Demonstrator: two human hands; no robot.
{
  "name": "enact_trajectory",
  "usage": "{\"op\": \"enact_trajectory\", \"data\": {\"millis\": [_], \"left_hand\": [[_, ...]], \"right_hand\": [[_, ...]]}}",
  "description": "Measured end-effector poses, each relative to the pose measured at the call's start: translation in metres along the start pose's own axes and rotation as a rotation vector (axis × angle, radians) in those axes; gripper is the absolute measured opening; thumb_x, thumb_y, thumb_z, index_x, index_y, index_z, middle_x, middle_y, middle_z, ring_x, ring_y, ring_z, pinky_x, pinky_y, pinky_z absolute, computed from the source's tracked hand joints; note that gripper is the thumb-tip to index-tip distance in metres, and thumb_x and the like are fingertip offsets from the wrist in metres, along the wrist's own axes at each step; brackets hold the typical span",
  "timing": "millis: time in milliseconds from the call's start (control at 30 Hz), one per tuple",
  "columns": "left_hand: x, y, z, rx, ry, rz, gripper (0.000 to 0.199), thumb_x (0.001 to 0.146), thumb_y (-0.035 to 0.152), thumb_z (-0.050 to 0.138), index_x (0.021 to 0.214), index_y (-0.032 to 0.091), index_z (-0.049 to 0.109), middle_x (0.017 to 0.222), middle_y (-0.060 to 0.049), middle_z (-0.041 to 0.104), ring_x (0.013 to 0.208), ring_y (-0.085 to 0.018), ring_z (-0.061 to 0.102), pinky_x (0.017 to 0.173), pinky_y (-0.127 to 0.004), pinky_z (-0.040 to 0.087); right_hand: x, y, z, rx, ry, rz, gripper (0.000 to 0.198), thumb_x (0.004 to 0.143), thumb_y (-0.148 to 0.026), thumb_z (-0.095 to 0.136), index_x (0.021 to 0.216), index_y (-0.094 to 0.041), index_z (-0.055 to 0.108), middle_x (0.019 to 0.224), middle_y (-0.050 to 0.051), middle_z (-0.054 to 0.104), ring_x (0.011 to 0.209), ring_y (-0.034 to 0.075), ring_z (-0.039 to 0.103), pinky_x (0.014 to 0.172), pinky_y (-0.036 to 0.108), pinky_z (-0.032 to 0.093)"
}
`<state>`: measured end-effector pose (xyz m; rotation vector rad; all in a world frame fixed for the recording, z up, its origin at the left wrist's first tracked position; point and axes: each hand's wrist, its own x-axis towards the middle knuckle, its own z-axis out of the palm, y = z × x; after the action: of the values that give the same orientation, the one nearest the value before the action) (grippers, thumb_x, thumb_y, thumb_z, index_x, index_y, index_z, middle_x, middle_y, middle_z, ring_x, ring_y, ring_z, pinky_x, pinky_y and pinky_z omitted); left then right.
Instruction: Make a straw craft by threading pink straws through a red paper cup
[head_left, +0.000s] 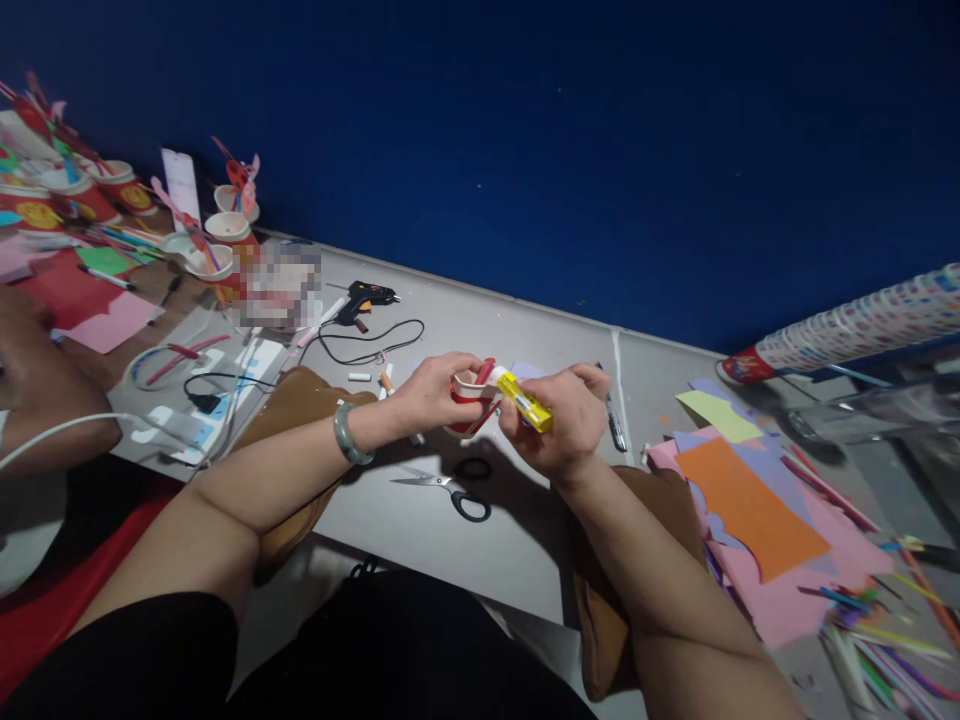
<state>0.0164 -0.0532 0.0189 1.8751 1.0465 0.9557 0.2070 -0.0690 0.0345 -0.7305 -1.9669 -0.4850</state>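
Note:
My left hand (439,393), with a bracelet at the wrist, is closed on a red and white piece (474,392), perhaps a paper cup; its full shape is partly hidden by the fingers. In my right hand (564,420) is a yellow glue stick (527,404), its white tip pointing left and close to the red and white piece. I cannot tell whether the two touch. Below both hands, black-handled scissors (450,490) lie on the grey table (375,520) with blades parted. A black pen (616,425) lies to the right of my right hand.
Left of centre are a black glue gun (367,300) with its cord and a white power strip (232,400). Decorated paper cups (229,230) stand at the back left. Orange paper (750,500) and other sheets lie right, before a long cup stack (862,325). Another person's arm (52,380) is at left.

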Motion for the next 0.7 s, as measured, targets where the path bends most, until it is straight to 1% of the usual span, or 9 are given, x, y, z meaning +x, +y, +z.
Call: {"op": "enact_trajectory", "data": {"millis": [100, 200, 333, 433, 500, 600, 700], "left_hand": [[0.0004, -0.0017, -0.0006, -0.006, 0.001, -0.001, 0.032, 0.069, 0.029, 0.07, 0.098, 0.017, 0.069, 0.088, -0.001, 0.071, 0.075, -0.013, 0.062, 0.069, -0.024, 0.046], [-0.0002, 0.0, -0.0005, 0.012, -0.014, 0.008, 0.028, 0.072, 0.034, 0.071, 0.093, 0.016, 0.068, 0.086, -0.002, 0.07, 0.075, -0.013, 0.061, 0.069, -0.025, 0.046], [-0.0017, 0.0028, 0.0006, 0.014, -0.033, 0.0, 0.024, 0.073, 0.033, 0.07, 0.091, 0.016, 0.068, 0.084, -0.001, 0.067, 0.073, -0.013, 0.059, 0.067, -0.025, 0.046], [-0.0026, 0.003, 0.0016, -0.002, -0.046, -0.007, 0.028, 0.071, 0.028, 0.071, 0.096, 0.017, 0.069, 0.087, -0.001, 0.068, 0.075, -0.013, 0.059, 0.069, -0.025, 0.047], [-0.0026, 0.0024, 0.0015, -0.011, -0.051, 0.001, 0.03, 0.07, 0.028, 0.073, 0.097, 0.017, 0.069, 0.089, -0.001, 0.068, 0.076, -0.013, 0.06, 0.071, -0.025, 0.047], [-0.0014, 0.0012, -0.0002, 0.004, -0.046, -0.019, 0.028, 0.071, 0.03, 0.073, 0.095, 0.017, 0.068, 0.086, -0.001, 0.068, 0.073, -0.012, 0.059, 0.068, -0.025, 0.046], [0.0002, 0.0005, -0.002, 0.008, -0.024, -0.032, 0.028, 0.07, 0.029, 0.072, 0.094, 0.016, 0.068, 0.086, -0.002, 0.069, 0.073, -0.013, 0.059, 0.068, -0.026, 0.046]], "right_hand": [[0.0005, -0.0005, 0.0012, -0.026, -0.052, -0.032, 0.014, 0.088, -0.023, 0.063, 0.098, -0.021, 0.054, 0.071, -0.002, 0.065, 0.058, 0.014, 0.052, 0.079, 0.035, 0.04], [-0.0013, 0.0018, 0.0034, -0.032, -0.08, -0.04, 0.014, 0.089, -0.022, 0.064, 0.099, -0.02, 0.054, 0.071, -0.002, 0.063, 0.059, 0.014, 0.053, 0.079, 0.034, 0.04], [-0.0039, 0.0057, 0.0048, -0.039, -0.061, -0.037, 0.017, 0.089, -0.022, 0.065, 0.103, -0.02, 0.056, 0.075, 0.0, 0.066, 0.061, 0.015, 0.055, 0.079, 0.035, 0.04], [-0.0037, 0.0077, 0.0041, -0.043, -0.023, -0.018, 0.016, 0.09, -0.022, 0.064, 0.104, -0.019, 0.057, 0.077, 0.001, 0.068, 0.063, 0.016, 0.058, 0.078, 0.037, 0.04], [-0.0025, 0.0081, 0.0025, -0.029, 0.014, -0.001, 0.014, 0.091, -0.023, 0.064, 0.103, -0.02, 0.057, 0.078, 0.002, 0.069, 0.063, 0.016, 0.06, 0.077, 0.037, 0.04], [-0.0005, 0.0068, -0.0008, -0.015, 0.036, -0.012, 0.014, 0.09, -0.026, 0.064, 0.1, -0.022, 0.055, 0.075, 0.0, 0.068, 0.059, 0.015, 0.057, 0.075, 0.038, 0.042], [0.0007, 0.0046, -0.0018, -0.026, -0.001, -0.062, 0.015, 0.088, -0.027, 0.064, 0.099, -0.022, 0.053, 0.072, -0.001, 0.067, 0.055, 0.014, 0.054, 0.075, 0.037, 0.042]]}}
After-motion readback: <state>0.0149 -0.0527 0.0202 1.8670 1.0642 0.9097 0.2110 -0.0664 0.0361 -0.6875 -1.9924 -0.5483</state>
